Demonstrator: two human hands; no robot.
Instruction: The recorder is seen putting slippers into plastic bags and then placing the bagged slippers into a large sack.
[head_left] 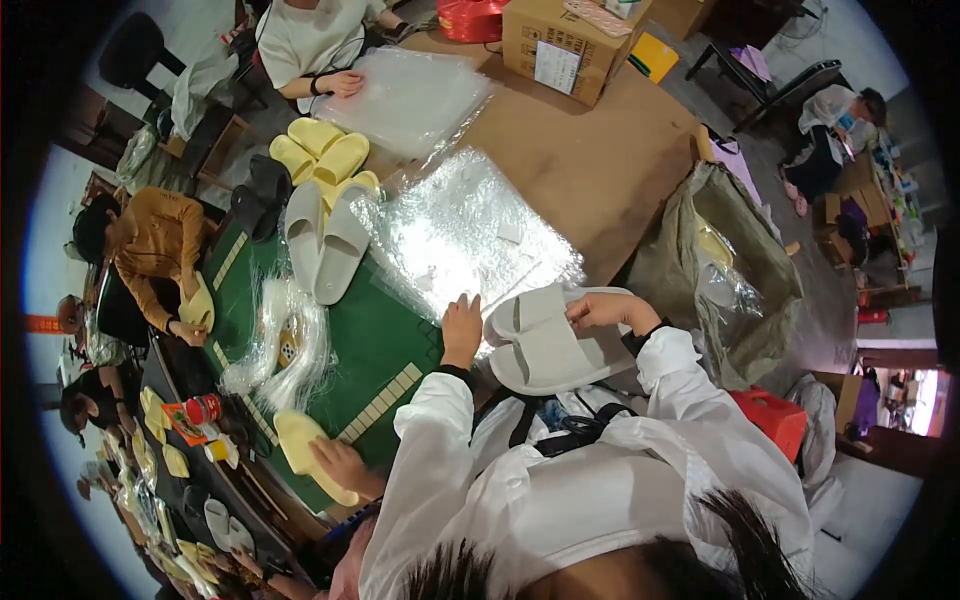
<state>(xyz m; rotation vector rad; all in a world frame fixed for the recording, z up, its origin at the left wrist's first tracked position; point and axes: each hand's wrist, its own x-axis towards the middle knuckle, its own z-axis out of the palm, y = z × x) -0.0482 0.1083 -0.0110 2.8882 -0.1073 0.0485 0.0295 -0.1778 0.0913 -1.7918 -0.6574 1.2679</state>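
Observation:
A pair of light grey slide slippers (545,362) lies in front of me at the table's near edge, one partly over the other. My right hand (612,312) is closed on the slippers, its fingers curled down by the strap opening. Just left of their toes, my left hand (462,328) reaches forward with fingers stretched out. Its fingertips touch the near edge of a shiny stack of clear plastic bags (455,225). Whether they pinch a single bag is too fine to make out.
Left of the bags lie grey slippers (343,245), yellow slippers (322,150) and black slippers (262,195). Clear plastic strands (285,345) lie on the green mat (350,350). An open sack (735,310) stands at right, a carton (570,50) at back. A neighbour's hand (345,465) holds a yellow slipper.

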